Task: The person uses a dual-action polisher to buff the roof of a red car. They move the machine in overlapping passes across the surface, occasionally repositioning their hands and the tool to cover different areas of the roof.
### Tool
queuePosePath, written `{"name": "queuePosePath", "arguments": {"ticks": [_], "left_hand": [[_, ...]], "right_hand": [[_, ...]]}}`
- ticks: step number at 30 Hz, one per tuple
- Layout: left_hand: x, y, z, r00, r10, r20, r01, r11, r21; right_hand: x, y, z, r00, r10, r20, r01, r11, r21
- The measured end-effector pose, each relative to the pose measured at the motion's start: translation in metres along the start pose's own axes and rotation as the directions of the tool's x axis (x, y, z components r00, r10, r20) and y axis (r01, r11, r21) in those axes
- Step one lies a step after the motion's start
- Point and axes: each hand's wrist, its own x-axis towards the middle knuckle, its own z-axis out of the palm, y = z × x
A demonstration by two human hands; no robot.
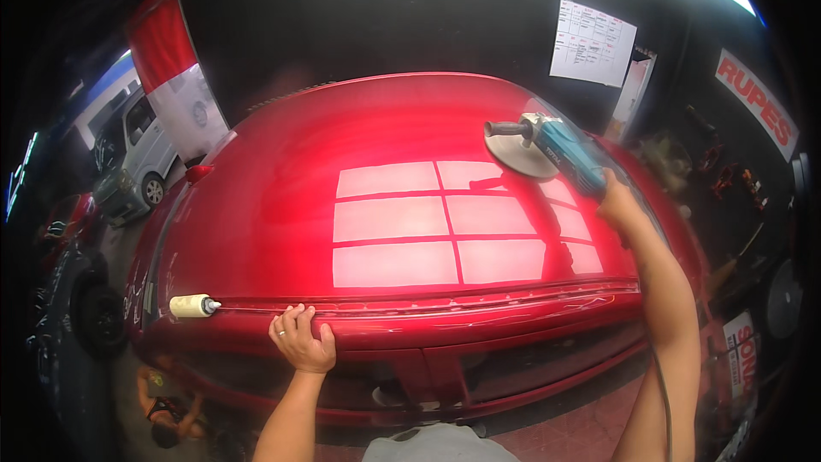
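Observation:
A glossy red car roof (256,231) spreads out in front of me. My right hand (617,204) grips the rear of a teal polisher (569,154) at the roof's far right. Its round pale pad (516,156) lies against the paint, and a dark side handle sticks out to the left, with no hand on it. Fingers extended, my left hand (304,340) rests on the near roof edge, beside the trim channel. Left of that hand, a cream squeeze bottle (188,306) lies on its side, its nozzle pointing right. Bright window panes reflect in the paint.
A cord (663,393) runs down along my right forearm. Another person (171,411) is low beside the car at lower left. A silver van (141,150) stands beyond a red and white banner (175,60). Tools (727,180) hang on the dark right wall.

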Motion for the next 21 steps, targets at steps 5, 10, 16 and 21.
{"name": "queuePosePath", "arguments": {"ticks": [5,10,16,21], "left_hand": [[0.004,0.001,0.005,1.000,0.007,-0.012,-0.008,1.000,-0.021],[0.003,0.000,0.000,0.999,-0.010,-0.032,0.009,1.000,-0.021],[0.002,0.004,0.009,0.999,-0.030,-0.041,0.028,0.998,-0.060],[-0.001,0.003,0.005,0.998,-0.038,-0.041,0.036,0.998,-0.051]], "right_hand": [[0.040,-0.011,0.013,0.998,-0.032,-0.061,0.032,0.999,-0.009],[0.063,-0.077,0.028,0.992,-0.126,-0.008,0.127,0.991,0.032],[0.071,-0.141,0.049,0.927,-0.374,-0.022,0.375,0.926,0.038],[0.052,-0.237,0.076,0.805,-0.593,-0.003,0.593,0.805,0.011]]}}
